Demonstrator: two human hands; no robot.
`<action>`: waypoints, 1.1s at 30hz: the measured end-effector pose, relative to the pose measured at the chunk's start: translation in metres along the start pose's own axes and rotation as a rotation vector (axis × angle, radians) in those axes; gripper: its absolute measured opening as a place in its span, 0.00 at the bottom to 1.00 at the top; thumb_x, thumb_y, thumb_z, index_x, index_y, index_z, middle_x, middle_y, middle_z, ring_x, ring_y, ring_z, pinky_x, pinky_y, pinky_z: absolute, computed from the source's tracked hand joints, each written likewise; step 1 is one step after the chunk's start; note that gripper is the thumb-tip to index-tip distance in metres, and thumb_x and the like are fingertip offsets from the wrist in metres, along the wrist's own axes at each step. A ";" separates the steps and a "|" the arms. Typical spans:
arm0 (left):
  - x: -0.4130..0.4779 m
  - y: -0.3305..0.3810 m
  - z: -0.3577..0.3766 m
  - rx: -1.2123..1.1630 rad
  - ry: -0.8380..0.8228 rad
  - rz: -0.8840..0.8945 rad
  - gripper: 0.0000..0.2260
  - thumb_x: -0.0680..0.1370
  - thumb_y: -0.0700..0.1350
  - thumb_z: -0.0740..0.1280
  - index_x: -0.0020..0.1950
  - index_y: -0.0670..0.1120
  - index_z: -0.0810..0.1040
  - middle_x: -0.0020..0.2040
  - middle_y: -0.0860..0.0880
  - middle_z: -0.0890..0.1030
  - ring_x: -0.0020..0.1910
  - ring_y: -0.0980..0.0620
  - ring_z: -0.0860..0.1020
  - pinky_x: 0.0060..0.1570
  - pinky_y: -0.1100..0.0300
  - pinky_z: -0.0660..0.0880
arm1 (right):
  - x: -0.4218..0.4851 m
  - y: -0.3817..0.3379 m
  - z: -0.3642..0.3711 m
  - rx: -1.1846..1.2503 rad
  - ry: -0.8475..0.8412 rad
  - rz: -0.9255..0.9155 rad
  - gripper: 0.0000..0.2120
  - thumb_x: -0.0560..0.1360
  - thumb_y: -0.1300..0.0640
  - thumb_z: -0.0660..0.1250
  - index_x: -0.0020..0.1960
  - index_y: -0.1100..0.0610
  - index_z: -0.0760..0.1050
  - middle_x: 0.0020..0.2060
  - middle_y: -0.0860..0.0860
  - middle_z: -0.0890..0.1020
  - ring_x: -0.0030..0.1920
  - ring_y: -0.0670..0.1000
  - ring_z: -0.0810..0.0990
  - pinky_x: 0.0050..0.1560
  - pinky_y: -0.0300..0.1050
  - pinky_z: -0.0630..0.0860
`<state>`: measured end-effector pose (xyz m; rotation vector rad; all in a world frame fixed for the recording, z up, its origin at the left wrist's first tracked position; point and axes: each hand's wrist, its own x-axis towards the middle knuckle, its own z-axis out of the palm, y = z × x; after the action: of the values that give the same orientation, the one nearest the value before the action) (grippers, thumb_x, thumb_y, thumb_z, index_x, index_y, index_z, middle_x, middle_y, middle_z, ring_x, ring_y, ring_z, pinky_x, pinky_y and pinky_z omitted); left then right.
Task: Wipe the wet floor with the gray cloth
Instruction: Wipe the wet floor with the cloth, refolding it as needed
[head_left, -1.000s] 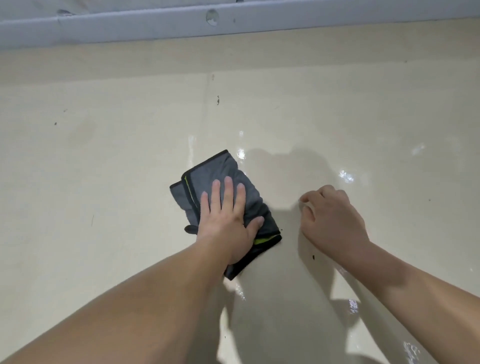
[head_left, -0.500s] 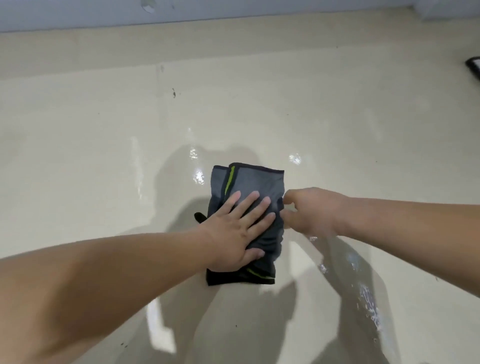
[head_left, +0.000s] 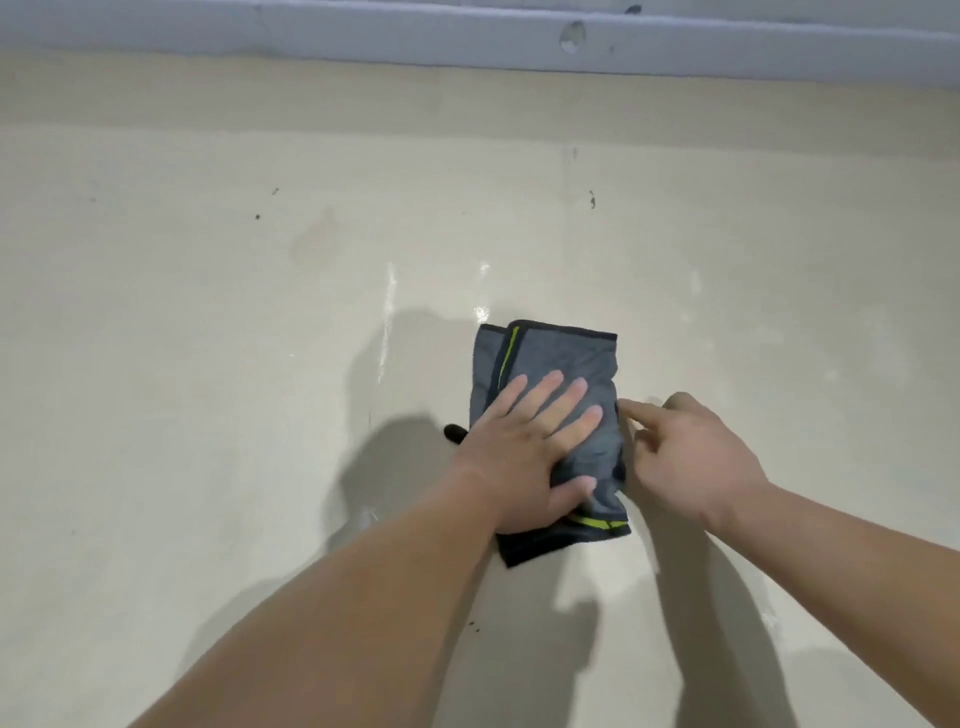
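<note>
Nearest, two bare forearms reach in from the bottom edge. The left hand (head_left: 524, 457) lies flat on the cloth (head_left: 561, 358), fingers spread and straight, thumb out over its near end, pressing it to the floor (head_left: 208, 364). The right hand (head_left: 691, 457) sits just right of the cloth, index finger stretched to its right edge. Its other fingers are tucked under, so I cannot tell whether it pinches anything.

The cloth is folded, gray with a lime stripe, in the middle of the floor. A black tab (head_left: 454, 431) pokes out at its left.

The wiping looks to be in mid-course. Wet glints (head_left: 480, 314) show just beyond the cloth and a shiny streak (head_left: 387, 312) to its left, so water is left to take up. Farther off the floor looks matt up to the gray skirting (head_left: 415, 36).

Count: one cloth, two hands, one tab.
</note>
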<state>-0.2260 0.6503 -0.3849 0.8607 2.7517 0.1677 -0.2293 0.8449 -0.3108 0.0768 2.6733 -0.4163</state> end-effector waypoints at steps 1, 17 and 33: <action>-0.005 -0.010 -0.001 0.000 0.014 -0.080 0.35 0.80 0.68 0.48 0.84 0.55 0.47 0.85 0.51 0.43 0.83 0.49 0.38 0.80 0.44 0.39 | 0.002 -0.007 0.001 -0.008 0.015 -0.031 0.16 0.79 0.54 0.58 0.61 0.39 0.76 0.49 0.46 0.73 0.58 0.53 0.75 0.55 0.54 0.78; -0.158 0.054 0.033 -0.096 -0.068 -0.430 0.33 0.83 0.67 0.50 0.84 0.52 0.54 0.85 0.48 0.50 0.83 0.44 0.43 0.77 0.42 0.45 | 0.029 -0.071 0.029 -0.228 -0.079 -0.426 0.06 0.79 0.55 0.56 0.52 0.52 0.72 0.47 0.49 0.75 0.49 0.54 0.76 0.46 0.48 0.75; -0.155 0.104 -0.008 -0.210 -0.269 -0.734 0.34 0.85 0.61 0.51 0.83 0.49 0.38 0.82 0.40 0.33 0.81 0.40 0.33 0.80 0.45 0.42 | 0.007 -0.096 0.064 -0.596 -0.011 -0.604 0.19 0.75 0.56 0.62 0.65 0.56 0.68 0.61 0.53 0.70 0.59 0.56 0.70 0.35 0.45 0.64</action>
<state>-0.0486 0.6461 -0.3261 -0.1896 2.5386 0.1752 -0.2215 0.7338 -0.3420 -0.9126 2.6466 0.2239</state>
